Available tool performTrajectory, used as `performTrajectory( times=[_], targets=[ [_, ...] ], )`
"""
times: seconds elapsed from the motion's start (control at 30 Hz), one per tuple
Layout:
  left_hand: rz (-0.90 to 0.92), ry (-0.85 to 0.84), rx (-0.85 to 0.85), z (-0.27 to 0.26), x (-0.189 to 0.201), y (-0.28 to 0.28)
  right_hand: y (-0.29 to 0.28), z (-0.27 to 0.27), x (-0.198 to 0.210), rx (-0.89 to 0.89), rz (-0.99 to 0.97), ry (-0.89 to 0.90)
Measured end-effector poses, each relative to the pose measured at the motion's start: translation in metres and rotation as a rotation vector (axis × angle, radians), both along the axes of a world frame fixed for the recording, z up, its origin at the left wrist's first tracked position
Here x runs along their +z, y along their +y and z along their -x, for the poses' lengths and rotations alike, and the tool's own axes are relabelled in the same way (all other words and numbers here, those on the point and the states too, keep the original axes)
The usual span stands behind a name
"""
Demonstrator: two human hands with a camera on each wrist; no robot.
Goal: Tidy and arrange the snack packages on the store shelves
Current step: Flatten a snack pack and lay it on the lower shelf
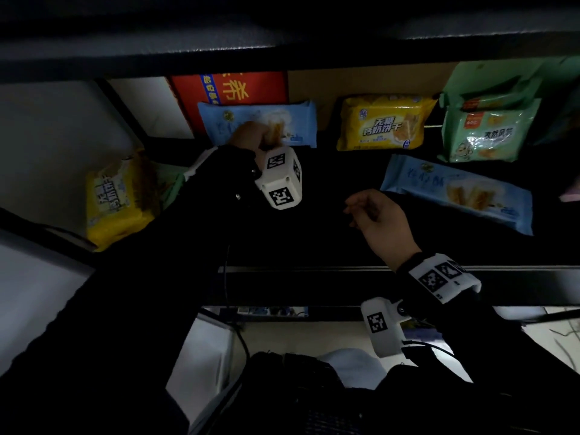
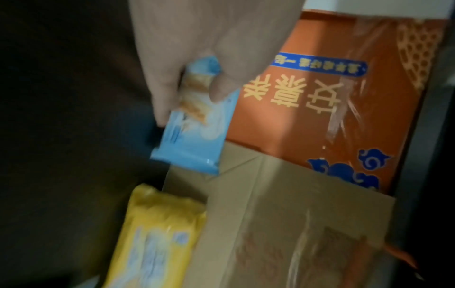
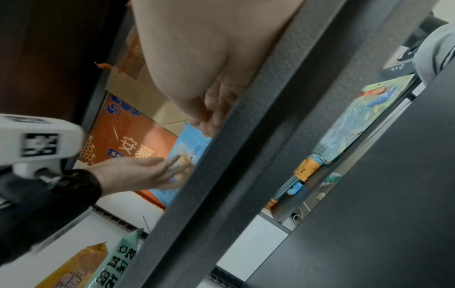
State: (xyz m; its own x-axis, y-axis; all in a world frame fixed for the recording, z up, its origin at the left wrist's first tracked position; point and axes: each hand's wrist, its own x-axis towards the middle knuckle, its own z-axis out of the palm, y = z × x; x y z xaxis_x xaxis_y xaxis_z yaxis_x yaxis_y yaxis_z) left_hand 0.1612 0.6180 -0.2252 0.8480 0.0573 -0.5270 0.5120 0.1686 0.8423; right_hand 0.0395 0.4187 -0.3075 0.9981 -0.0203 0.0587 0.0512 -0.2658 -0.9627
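Left hand [image 1: 248, 136] pinches the far blue pack [image 1: 282, 120]; right hand [image 1: 376, 215] hangs loose, empty.
We judge the upright pack could topple forward once released.

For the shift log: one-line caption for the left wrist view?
Left hand grips a blue pack against the red box, a yellow pack alongside.

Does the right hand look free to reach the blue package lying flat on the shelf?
Probably yes: the right hand hovers empty beside that blue package, with bare shelf between them.
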Motion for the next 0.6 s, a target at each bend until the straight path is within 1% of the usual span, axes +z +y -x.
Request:
performTrajectory(
  times=[0.07,0.13,0.27,0.33,0.4,0.47,0.53,0.6],
  targets=[
    [0.106,-0.01,0.005,0.005,-0.001,-0.007,0.001,0.0,0.0,-0.003,0.01,-0.003],
    [0.193,-0.014,0.058,0.011,-0.002,-0.014,0.001,0.0,-0.001,-0.006,0.011,-0.005],
    [0.23,0.004,0.139,0.02,-0.013,-0.01,0.0,0.001,-0.003,-0.005,0.014,-0.008],
    [0.203,0.01,0.158,0.026,-0.019,-0.007,0.0,0.002,-0.002,-0.001,0.001,-0.008],
    [0.118,-0.004,0.136,0.039,-0.022,-0.013,0.0,0.002,0.002,0.002,-0.016,-0.001],
    [-0.049,-0.074,0.051,0.054,-0.026,-0.032,-0.005,0.004,0.006,-0.005,-0.004,0.0],
    [-0.254,-0.199,-0.097,0.068,-0.032,-0.061,-0.018,0.009,0.01,-0.057,0.046,-0.012],
    [-0.401,-0.296,-0.269,0.076,-0.036,-0.094,-0.043,0.017,0.015,-0.163,0.13,-0.061]
  ],
)
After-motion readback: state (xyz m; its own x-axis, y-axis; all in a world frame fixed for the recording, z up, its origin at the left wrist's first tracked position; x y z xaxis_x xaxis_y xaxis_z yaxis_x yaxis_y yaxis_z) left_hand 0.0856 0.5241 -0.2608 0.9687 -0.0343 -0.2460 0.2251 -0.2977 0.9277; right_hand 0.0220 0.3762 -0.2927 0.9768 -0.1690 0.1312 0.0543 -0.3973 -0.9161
